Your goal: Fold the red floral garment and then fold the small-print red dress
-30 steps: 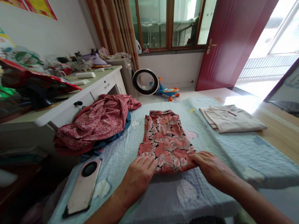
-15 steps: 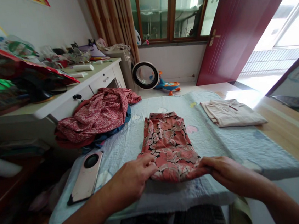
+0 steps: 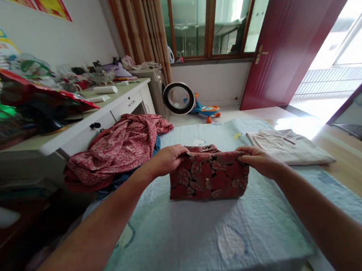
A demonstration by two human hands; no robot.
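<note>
A red floral garment [image 3: 208,176] lies folded in half on the pale blue quilted cloth [image 3: 191,238] that covers the table. My left hand [image 3: 167,159] pinches its far left corner and my right hand [image 3: 257,160] pinches its far right corner, both arms stretched forward. The folded-over half faces me and hides the part beneath it.
A heap of red patterned and blue clothes [image 3: 117,148] sits at the left edge. A folded beige garment [image 3: 291,150] lies to the right on the cloth. A cluttered white desk [image 3: 70,125] stands at the left. A ring fan [image 3: 179,98] and a toy [image 3: 209,109] are on the floor behind.
Both hands lifted the garment's near hem and carried it away from me onto the far end, so the garment is now half as long. My left arm now covers the phone on the cloth.
</note>
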